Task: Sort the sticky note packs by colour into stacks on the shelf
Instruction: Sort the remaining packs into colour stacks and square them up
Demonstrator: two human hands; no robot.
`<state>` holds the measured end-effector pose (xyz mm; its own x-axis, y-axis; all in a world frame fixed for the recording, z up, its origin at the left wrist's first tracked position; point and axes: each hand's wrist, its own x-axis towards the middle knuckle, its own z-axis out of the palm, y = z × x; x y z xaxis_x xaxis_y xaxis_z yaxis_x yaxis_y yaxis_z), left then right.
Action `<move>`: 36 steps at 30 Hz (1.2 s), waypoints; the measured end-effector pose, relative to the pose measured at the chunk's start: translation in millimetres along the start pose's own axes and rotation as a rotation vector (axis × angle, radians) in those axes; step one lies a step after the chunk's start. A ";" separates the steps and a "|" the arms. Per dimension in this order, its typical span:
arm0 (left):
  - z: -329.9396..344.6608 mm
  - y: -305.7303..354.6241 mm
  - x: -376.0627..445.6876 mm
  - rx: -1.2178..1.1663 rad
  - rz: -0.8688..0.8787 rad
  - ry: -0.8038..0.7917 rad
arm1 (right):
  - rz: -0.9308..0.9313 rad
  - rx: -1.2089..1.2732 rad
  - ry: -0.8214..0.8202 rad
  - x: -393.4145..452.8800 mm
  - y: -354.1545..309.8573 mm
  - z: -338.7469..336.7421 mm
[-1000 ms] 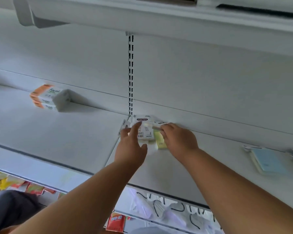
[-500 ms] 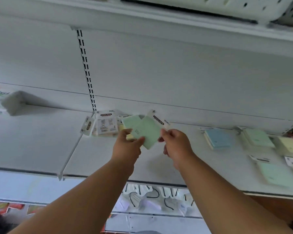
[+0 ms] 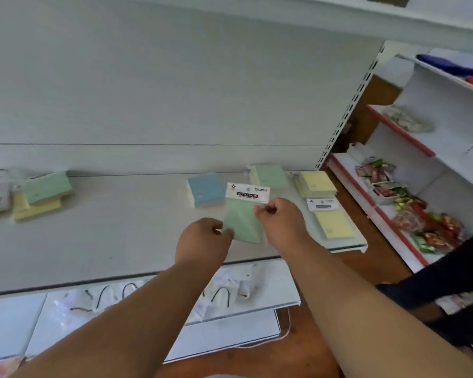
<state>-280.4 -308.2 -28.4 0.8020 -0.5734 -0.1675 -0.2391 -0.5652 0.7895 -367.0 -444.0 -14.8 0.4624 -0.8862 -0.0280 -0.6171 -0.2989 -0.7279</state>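
Holding a green pack (image 3: 242,223) above the shelf (image 3: 120,241), both hands pinch it: the left hand (image 3: 202,240) at its lower left corner, the right hand (image 3: 280,221) just under its white header. Behind it lie a blue stack (image 3: 204,190), a green stack (image 3: 271,175) and a yellow stack (image 3: 316,182). Unsorted packs (image 3: 36,196) sit far left.
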 end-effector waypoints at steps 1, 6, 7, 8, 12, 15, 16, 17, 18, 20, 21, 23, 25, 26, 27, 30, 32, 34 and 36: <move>13.5 10.1 -0.6 0.016 0.001 0.008 | -0.003 -0.062 -0.008 7.1 8.6 -11.9; 59.2 45.8 4.8 0.196 0.023 -0.032 | 0.041 -0.307 -0.100 42.6 36.0 -45.6; 64.0 49.4 6.5 0.231 0.019 -0.047 | 0.048 -0.335 -0.119 47.5 40.2 -45.5; 67.6 52.6 7.2 0.275 0.021 -0.056 | 0.049 -0.364 -0.130 50.4 43.7 -44.6; 74.1 56.0 7.2 0.364 0.028 -0.055 | 0.012 -0.394 -0.043 46.1 48.1 -42.6; 69.3 50.5 4.1 0.302 0.031 -0.019 | -0.088 -0.419 0.035 32.2 38.4 -37.9; 64.6 46.0 2.7 0.274 0.035 -0.001 | -0.130 -0.419 0.043 27.0 32.9 -32.9; 58.1 40.3 0.3 0.251 0.038 0.013 | -0.171 -0.405 0.037 21.9 26.8 -26.3; 49.3 32.9 -2.2 0.233 0.036 0.031 | -0.211 -0.378 0.020 16.4 19.5 -17.8; 24.6 14.1 -5.1 0.212 0.012 0.080 | -0.290 -0.319 -0.027 6.8 0.5 4.4; 8.5 3.1 -5.3 0.206 -0.009 0.114 | -0.324 -0.298 -0.047 1.8 -11.8 17.4; -29.5 -21.5 -4.3 0.205 -0.067 0.193 | -0.384 -0.264 -0.092 -9.6 -40.9 48.1; -72.5 -51.7 -2.5 0.211 -0.144 0.268 | -0.451 -0.250 -0.153 -24.7 -73.2 85.6; -95.2 -67.9 -1.2 0.212 -0.180 0.301 | -0.488 -0.249 -0.185 -33.1 -91.0 105.7; -114.3 -81.4 -0.2 0.211 -0.211 0.327 | -0.519 -0.246 -0.215 -40.7 -106.6 122.1; -183.1 -133.4 7.0 0.188 -0.284 0.395 | -0.592 -0.217 -0.279 -65.2 -165.1 185.6; -226.7 -165.0 16.7 0.188 -0.292 0.408 | -0.597 -0.202 -0.299 -76.0 -200.9 225.7; -264.6 -192.7 28.8 0.158 -0.278 0.401 | -0.605 -0.228 -0.316 -82.0 -230.7 264.4; -293.2 -215.2 41.9 0.117 -0.241 0.359 | -0.588 -0.328 -0.336 -81.7 -255.0 298.5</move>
<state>-34.9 -36.7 -32.2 0.9767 -0.1862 -0.1067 -0.0657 -0.7326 0.6775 -57.4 -189.8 -31.4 0.9111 -0.4083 0.0565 -0.3425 -0.8262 -0.4473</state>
